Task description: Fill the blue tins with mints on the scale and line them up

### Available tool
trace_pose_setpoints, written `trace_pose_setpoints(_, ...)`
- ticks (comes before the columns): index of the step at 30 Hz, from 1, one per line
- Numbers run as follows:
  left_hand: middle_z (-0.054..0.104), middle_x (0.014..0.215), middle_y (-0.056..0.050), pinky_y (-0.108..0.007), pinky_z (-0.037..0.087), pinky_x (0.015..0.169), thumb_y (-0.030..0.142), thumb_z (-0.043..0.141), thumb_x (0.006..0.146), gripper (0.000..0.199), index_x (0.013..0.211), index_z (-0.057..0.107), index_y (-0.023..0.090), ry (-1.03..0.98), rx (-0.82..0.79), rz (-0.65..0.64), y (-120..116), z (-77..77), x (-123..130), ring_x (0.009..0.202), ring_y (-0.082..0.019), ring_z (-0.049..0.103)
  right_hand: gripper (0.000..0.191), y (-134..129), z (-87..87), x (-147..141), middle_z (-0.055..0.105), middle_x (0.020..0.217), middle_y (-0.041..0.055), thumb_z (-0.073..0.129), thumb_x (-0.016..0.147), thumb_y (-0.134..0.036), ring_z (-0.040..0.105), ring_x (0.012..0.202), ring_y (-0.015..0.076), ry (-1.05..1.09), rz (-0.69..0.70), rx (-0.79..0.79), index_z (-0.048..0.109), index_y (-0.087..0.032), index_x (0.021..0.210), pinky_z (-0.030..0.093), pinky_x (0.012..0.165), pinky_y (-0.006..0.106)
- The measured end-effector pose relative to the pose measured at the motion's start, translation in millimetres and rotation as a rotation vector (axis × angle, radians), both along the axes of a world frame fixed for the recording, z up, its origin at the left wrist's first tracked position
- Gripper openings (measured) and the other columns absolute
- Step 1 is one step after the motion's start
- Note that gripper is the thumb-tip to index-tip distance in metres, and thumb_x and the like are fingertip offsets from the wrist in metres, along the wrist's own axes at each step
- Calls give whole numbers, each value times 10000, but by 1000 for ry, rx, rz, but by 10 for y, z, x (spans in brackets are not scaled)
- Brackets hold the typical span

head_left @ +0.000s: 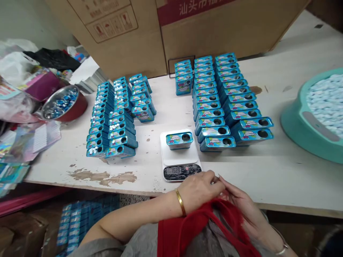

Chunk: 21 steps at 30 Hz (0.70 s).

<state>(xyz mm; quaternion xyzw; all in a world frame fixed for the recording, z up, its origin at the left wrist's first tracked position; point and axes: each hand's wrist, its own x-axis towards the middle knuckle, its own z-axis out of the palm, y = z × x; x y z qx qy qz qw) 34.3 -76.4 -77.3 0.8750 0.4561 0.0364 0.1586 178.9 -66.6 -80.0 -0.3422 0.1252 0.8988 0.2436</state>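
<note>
My left hand [201,188], with a gold bracelet at its wrist, is at the table's front edge, just below a white digital scale [180,159]. Its fingers are curled closed, and anything inside them is hidden. Against it lies my right hand [245,208], its visible fingers stretched out toward the left fingers, partly behind a red apron [177,232]. On the scale stands a blue caramelo tin [179,140] with a round dark opening in its top. The lit display shows digits I cannot read surely.
Rows of blue tins [211,114] stand right of the scale; more tins, several topped with white pieces [118,126], stand left. Behind are cardboard boxes [198,39]. A metal bowl of wrapped sweets [63,103] sits left, a teal tub of white pieces [302,117] right.
</note>
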Motion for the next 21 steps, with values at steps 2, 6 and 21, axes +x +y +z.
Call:
trace_pose_setpoints(2, 535, 907, -44, -224, 369, 501, 377, 388, 928, 228, 1015, 496, 196, 3, 9, 11, -4, 0, -1, 735, -156, 562, 61, 2, 4, -8, 697, 636, -5, 640, 772, -151, 664, 607, 136, 8, 12, -6, 688, -162, 809, 551, 747, 292)
trace_pose_setpoints(6, 525, 871, -37, -216, 380, 512, 329, 416, 916, 182, 1006, 513, 203, -8, 22, 44, 45, 121, -73, 712, -142, 544, 70, 49, 55, -69, 693, 653, 3, 616, 793, -168, 655, 589, 135, 35, 23, 42, 680, -151, 815, 558, 730, 299)
trace_pose_setpoints(21, 544, 872, -43, -218, 468, 693, 161, 432, 882, 135, 889, 568, 161, -342, 162, 221, 559, 728, -711, 764, -108, 541, 238, 433, 376, -458, 691, 1066, 131, 460, 890, -167, 637, 1032, 177, 50, -118, 235, 637, -86, 1027, 484, 953, 303)
